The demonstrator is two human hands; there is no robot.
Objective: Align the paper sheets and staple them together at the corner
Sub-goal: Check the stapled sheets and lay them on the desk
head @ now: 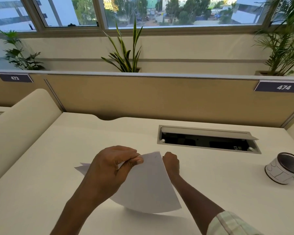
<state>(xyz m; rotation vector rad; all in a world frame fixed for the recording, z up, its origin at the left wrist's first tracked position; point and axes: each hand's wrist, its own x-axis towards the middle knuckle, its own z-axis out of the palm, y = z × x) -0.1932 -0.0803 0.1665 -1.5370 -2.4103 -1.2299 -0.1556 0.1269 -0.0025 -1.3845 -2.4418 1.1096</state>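
Note:
White paper sheets (148, 185) are held above the cream desk (41, 167), curved, with their near edge lifted off the surface. My left hand (112, 165) pinches the sheets near their top corner between thumb and fingers. My right hand (171, 162) is behind the sheets' right edge with its fingers closed; the paper hides what it holds. A corner of paper (81, 167) sticks out to the left of my left hand. No stapler shows in the view.
A round mesh cup (286, 168) stands at the desk's right. An open cable hatch (209, 139) is set into the desk behind the hands. A tan partition (151, 97) runs along the back, with plants behind it.

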